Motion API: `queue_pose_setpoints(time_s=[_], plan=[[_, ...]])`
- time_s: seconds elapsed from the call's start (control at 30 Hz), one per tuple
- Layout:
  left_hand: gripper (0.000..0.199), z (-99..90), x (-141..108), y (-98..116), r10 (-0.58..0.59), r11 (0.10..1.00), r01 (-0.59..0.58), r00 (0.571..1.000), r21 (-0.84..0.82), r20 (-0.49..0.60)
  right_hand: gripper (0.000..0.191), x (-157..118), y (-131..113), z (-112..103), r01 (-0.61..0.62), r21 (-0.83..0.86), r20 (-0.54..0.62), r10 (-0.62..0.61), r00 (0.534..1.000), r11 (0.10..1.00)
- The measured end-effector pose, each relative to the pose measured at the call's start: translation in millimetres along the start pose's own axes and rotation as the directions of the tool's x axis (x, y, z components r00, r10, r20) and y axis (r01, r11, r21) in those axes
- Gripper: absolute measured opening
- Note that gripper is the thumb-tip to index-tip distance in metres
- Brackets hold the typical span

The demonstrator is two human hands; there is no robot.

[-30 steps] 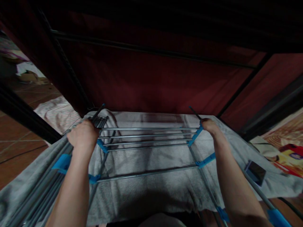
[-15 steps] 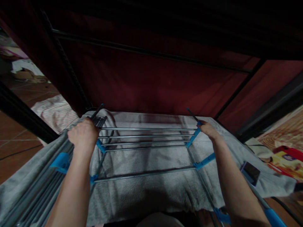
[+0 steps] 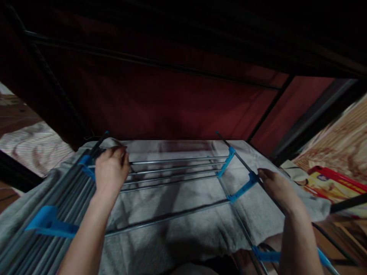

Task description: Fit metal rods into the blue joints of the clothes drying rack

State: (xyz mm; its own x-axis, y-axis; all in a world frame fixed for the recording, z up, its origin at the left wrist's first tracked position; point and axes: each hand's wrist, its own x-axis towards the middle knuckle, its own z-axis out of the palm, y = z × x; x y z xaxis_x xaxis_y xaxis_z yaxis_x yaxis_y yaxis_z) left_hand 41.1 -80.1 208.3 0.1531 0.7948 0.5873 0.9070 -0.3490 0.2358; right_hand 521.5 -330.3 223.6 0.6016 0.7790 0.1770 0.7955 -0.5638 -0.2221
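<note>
A rack of grey metal tubes and blue plastic brackets lies across a grey blanket. My left hand is at the left end of the upper crossbars, its fingers curled over a metal tube; the fingertips are partly hidden. Just left of it sits a blue bracket on the left side pole. My right hand closes on the right side pole, just below a blue bracket. Under my left forearm lies a bundle of loose grey tubes with a larger blue bracket.
The grey blanket lies beneath the rack. A dark red fabric panel with a black frame rises behind. At right are a red and yellow package and a dark cable. Striped cloth is at left.
My left hand has shifted from the left side pole onto the crossbars. My right hand has slid down the right pole, past the second bracket. The view has turned slightly right.
</note>
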Motion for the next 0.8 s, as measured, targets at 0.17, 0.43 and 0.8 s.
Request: queue_pose_setpoints(time_s=[0.17,0.43,0.8], plan=[[0.044,42.7,-1.0,46.4,0.362,0.92,-0.315,0.911,-0.233,0.198,0.034,-28.8,-20.0,26.3,0.01,-0.193,-0.036,-0.018,0.999,0.981],[0.038,58.7,0.0,78.2,0.465,0.885,-0.452,0.835,-0.116,0.294,0.024,-34.7,-23.2,27.0,0.081,-0.281,-0.1,-0.113,0.989,0.956],[0.041,60.5,2.4,76.8,0.477,0.879,-0.459,0.837,-0.131,0.269,0.028,-27.8,-19.3,23.4,0.09,-0.164,-0.039,-0.098,0.994,0.982]])
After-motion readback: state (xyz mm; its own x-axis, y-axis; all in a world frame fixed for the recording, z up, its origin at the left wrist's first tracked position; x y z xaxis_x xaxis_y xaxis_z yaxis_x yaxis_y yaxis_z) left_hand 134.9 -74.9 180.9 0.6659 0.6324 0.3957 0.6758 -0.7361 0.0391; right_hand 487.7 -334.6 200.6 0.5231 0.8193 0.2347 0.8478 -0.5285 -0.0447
